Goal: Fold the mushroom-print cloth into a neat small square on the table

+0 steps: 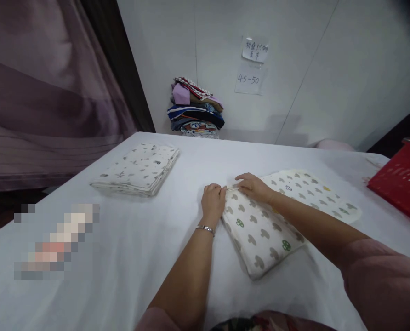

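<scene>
A white cloth (260, 230) printed with grey and green mushrooms lies partly folded on the table. Its single-looking flap (304, 188) spreads out to the right, beyond my right forearm. At the folded part's far left corner, my left hand (213, 202) is closed, pinching the edge between thumb and fingers. Just to its right, my right hand (255, 187) grips the same far edge, with one finger reaching out over it. A bracelet (205, 229) circles my left wrist. Farther left rests a neatly folded white cloth (136, 170) with small grey prints.
A white-covered table (150, 239) stretches beneath everything. On the right stands a red basket (401, 179). Against the wall behind the table is a stack of folded fabrics (196, 110). A pixelated patch (58, 243) hides something at the left. A purplish curtain (53, 92) hangs there too.
</scene>
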Action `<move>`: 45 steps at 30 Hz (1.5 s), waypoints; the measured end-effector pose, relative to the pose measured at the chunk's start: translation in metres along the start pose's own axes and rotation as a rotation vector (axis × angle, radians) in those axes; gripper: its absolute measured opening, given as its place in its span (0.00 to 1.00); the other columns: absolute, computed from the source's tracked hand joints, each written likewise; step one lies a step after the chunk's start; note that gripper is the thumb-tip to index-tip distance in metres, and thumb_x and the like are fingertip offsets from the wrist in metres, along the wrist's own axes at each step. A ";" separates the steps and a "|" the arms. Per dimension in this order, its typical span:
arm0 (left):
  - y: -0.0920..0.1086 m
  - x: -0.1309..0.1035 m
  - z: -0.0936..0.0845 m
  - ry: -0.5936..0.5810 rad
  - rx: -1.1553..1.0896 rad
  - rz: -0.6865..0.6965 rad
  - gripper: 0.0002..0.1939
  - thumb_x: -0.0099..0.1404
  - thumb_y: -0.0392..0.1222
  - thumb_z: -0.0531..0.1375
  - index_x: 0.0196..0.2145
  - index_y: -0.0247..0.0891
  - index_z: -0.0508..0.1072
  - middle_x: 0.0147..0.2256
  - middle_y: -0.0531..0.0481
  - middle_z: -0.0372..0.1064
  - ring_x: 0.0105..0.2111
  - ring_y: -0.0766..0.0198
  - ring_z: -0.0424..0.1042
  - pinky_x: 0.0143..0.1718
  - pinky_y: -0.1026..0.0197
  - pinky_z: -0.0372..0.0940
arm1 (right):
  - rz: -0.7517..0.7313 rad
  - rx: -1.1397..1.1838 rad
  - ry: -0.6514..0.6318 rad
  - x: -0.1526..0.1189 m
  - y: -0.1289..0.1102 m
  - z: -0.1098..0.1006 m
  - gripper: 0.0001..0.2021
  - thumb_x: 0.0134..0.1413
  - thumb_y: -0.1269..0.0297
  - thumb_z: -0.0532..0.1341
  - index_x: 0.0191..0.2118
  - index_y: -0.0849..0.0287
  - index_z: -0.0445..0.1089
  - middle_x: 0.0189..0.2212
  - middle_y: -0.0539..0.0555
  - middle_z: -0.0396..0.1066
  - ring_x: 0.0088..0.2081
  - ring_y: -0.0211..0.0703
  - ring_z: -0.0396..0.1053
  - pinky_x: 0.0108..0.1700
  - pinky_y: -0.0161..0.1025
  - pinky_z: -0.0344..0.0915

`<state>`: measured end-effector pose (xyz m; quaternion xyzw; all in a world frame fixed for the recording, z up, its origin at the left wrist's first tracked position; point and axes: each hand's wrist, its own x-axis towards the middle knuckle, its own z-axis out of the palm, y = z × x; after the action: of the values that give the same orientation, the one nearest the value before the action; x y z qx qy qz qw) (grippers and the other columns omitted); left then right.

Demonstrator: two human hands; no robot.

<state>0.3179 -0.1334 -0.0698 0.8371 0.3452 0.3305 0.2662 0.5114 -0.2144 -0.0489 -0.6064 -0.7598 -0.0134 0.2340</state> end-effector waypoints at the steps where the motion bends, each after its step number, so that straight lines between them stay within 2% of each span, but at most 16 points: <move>1: -0.001 0.000 0.001 0.004 0.017 -0.004 0.15 0.66 0.44 0.50 0.28 0.39 0.74 0.38 0.48 0.69 0.43 0.59 0.62 0.46 0.58 0.60 | -0.004 -0.008 0.006 -0.001 0.000 0.000 0.08 0.55 0.69 0.56 0.35 0.57 0.72 0.49 0.59 0.67 0.50 0.48 0.62 0.51 0.49 0.61; 5: -0.001 0.000 0.003 -0.029 0.072 0.006 0.09 0.62 0.39 0.55 0.30 0.40 0.75 0.41 0.47 0.68 0.45 0.58 0.61 0.47 0.57 0.60 | -0.009 -0.015 -0.015 -0.002 -0.002 0.000 0.07 0.54 0.69 0.57 0.35 0.58 0.72 0.50 0.60 0.66 0.51 0.49 0.62 0.51 0.49 0.61; 9: 0.002 0.000 0.002 -0.074 0.097 0.002 0.08 0.60 0.37 0.55 0.29 0.41 0.74 0.42 0.48 0.69 0.47 0.58 0.61 0.47 0.57 0.61 | 0.017 0.006 -0.058 -0.002 -0.003 0.001 0.08 0.54 0.70 0.56 0.36 0.58 0.73 0.48 0.59 0.68 0.50 0.48 0.63 0.51 0.48 0.61; 16: 0.003 0.002 0.001 0.045 0.006 0.032 0.07 0.61 0.34 0.53 0.30 0.40 0.69 0.41 0.48 0.69 0.44 0.60 0.63 0.47 0.59 0.59 | 0.132 0.086 -0.086 0.005 -0.008 0.001 0.10 0.53 0.70 0.56 0.39 0.57 0.72 0.45 0.57 0.71 0.48 0.45 0.66 0.51 0.45 0.61; 20: 0.001 0.003 0.004 0.015 0.059 -0.017 0.06 0.62 0.36 0.53 0.31 0.40 0.68 0.36 0.49 0.69 0.39 0.60 0.65 0.43 0.59 0.58 | 0.170 0.103 -0.128 0.010 -0.010 0.000 0.08 0.52 0.71 0.57 0.37 0.58 0.72 0.42 0.55 0.73 0.43 0.44 0.68 0.49 0.43 0.62; 24: -0.001 0.003 0.006 -0.004 0.090 -0.051 0.06 0.62 0.36 0.53 0.30 0.40 0.69 0.35 0.49 0.70 0.38 0.60 0.64 0.41 0.58 0.57 | 0.168 0.090 -0.151 0.012 -0.009 0.002 0.08 0.52 0.71 0.57 0.37 0.58 0.72 0.43 0.56 0.72 0.46 0.45 0.67 0.50 0.44 0.61; 30: -0.001 0.003 0.005 -0.025 0.048 -0.087 0.07 0.62 0.38 0.53 0.29 0.39 0.69 0.34 0.49 0.70 0.38 0.60 0.64 0.40 0.59 0.57 | 0.232 0.012 -0.185 0.018 -0.011 0.000 0.06 0.52 0.71 0.57 0.35 0.60 0.71 0.34 0.55 0.71 0.39 0.43 0.66 0.44 0.40 0.61; 38: 0.000 0.003 0.005 -0.017 0.043 -0.138 0.09 0.63 0.39 0.52 0.28 0.39 0.69 0.32 0.49 0.70 0.36 0.60 0.65 0.38 0.59 0.58 | 0.291 0.041 -0.182 0.021 -0.010 0.006 0.08 0.52 0.72 0.57 0.37 0.60 0.71 0.36 0.54 0.71 0.39 0.43 0.65 0.44 0.39 0.60; 41: -0.001 0.004 0.005 -0.020 0.033 -0.131 0.09 0.64 0.43 0.52 0.31 0.39 0.70 0.32 0.49 0.70 0.36 0.60 0.66 0.39 0.59 0.59 | 0.308 0.056 -0.182 0.022 -0.010 0.009 0.11 0.51 0.73 0.57 0.41 0.60 0.70 0.39 0.55 0.71 0.41 0.44 0.65 0.45 0.40 0.60; 45: -0.003 0.005 0.005 -0.024 0.005 -0.122 0.12 0.63 0.49 0.54 0.35 0.39 0.71 0.34 0.48 0.71 0.38 0.58 0.67 0.40 0.58 0.60 | 0.293 0.030 -0.177 0.027 -0.009 0.011 0.10 0.50 0.74 0.57 0.39 0.60 0.72 0.37 0.55 0.71 0.40 0.43 0.66 0.45 0.39 0.60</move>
<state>0.3230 -0.1288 -0.0732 0.8191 0.3931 0.3026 0.2879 0.4947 -0.1883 -0.0464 -0.7060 -0.6810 0.0857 0.1746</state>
